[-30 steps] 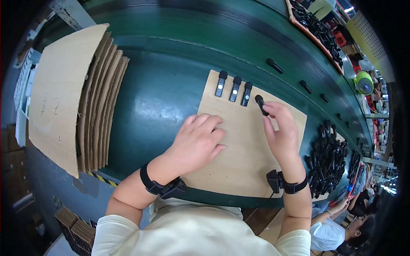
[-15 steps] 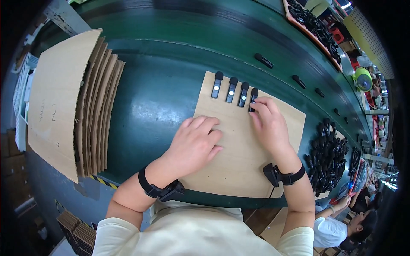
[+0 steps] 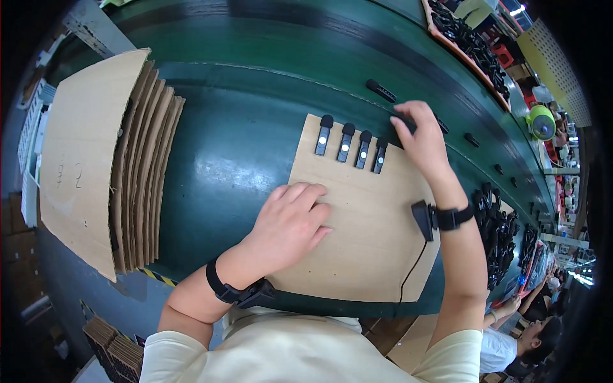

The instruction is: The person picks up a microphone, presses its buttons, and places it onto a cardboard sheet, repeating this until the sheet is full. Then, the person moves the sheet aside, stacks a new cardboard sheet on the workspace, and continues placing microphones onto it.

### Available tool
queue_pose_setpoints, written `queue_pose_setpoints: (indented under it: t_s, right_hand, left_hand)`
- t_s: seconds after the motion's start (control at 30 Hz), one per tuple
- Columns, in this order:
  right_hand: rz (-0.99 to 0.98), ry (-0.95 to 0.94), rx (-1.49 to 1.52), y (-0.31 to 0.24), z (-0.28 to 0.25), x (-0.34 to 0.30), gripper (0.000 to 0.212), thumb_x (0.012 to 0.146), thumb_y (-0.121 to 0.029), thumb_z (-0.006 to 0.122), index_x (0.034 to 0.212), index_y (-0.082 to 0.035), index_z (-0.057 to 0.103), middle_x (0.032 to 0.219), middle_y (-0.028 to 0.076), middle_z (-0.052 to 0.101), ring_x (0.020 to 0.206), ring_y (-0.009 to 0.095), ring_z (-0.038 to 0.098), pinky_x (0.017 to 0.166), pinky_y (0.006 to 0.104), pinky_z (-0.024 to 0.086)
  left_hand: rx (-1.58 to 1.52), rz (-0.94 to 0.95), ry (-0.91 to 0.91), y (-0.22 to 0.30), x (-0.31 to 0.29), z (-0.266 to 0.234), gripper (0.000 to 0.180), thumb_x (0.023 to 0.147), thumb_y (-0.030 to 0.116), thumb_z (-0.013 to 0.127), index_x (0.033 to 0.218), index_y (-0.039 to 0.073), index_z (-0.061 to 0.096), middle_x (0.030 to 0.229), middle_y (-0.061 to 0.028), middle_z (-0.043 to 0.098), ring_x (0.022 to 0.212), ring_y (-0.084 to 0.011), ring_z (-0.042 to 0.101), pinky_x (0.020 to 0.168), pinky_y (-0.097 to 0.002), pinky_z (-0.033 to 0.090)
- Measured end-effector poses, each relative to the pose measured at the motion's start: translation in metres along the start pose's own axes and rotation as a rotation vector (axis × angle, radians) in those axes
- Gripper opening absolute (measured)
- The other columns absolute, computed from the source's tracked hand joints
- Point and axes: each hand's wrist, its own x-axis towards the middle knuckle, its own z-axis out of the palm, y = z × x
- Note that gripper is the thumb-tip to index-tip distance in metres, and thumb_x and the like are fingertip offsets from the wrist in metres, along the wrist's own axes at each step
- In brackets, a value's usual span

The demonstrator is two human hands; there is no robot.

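Four small black clip-on microphones with foam tops stand in a row along the far edge of a cardboard sheet (image 3: pixel 364 236); the rightmost microphone (image 3: pixel 380 156) lies nearest my right hand (image 3: pixel 421 139). That hand is past the sheet's far right edge, thumb and forefinger apart, holding nothing. Just beyond its fingertips lies another microphone (image 3: pixel 381 90) on the green belt. My left hand (image 3: pixel 292 217) rests on the left part of the sheet, fingers loosely bent and thumb apart, nothing visible in it. One belt microphone (image 3: pixel 442 125) is partly hidden behind my right hand.
Upright cardboard sheets (image 3: pixel 140 172) stand at the left. A heap of black microphones (image 3: pixel 497 236) lies to the right. More microphones, such as this one (image 3: pixel 472 140), are spread along the belt. A filled tray (image 3: pixel 469 54) sits at the far right; a co-worker (image 3: pixel 501 348) is at lower right.
My right hand has let go of the rightmost microphone and moved away from me and right, over the belt side. The belt microphones have shifted left. My left hand stays put.
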Motion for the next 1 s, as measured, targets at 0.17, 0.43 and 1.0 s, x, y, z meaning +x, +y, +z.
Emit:
queue_pose_setpoints:
  t_s: [0.17,0.43,1.0]
  right_hand:
    - [0.066,0.009,-0.105,0.028,0.018,0.038,0.023,0.086,-0.01,0.07,0.107,-0.002,0.066,0.104,0.012,0.063,0.092,0.025,0.062,0.084,0.0337,0.051]
    - [0.268,-0.107,0.327,-0.015,-0.01,0.017,0.02,0.086,-0.007,0.07,0.105,0.001,0.067,0.095,0.005,0.065,0.083,0.011,0.061,0.08,0.0257,0.051]
    - [0.128,-0.012,0.651,-0.136,-0.036,-0.137,0.032,0.074,0.004,0.076,0.104,-0.001,0.068,0.088,0.01,0.069,0.082,0.024,0.066,0.076,0.0326,0.051]
  left_hand:
    - [-0.013,0.003,-0.001,0.0,0.001,0.0,0.028,0.074,0.016,0.077,0.098,0.008,0.066,0.118,-0.0099,0.058,0.11,-0.0286,0.055,0.094,-0.0404,0.042]
    - [-0.079,-0.039,0.147,0.001,0.002,-0.004,0.034,0.074,0.015,0.077,0.104,0.006,0.065,0.121,-0.0115,0.057,0.113,-0.0275,0.053,0.094,-0.04,0.042]
    - [-0.454,0.178,0.223,0.009,-0.001,-0.015,0.029,0.075,0.011,0.08,0.101,0.007,0.069,0.088,-0.0057,0.069,0.083,-0.0203,0.065,0.1,-0.0458,0.041]
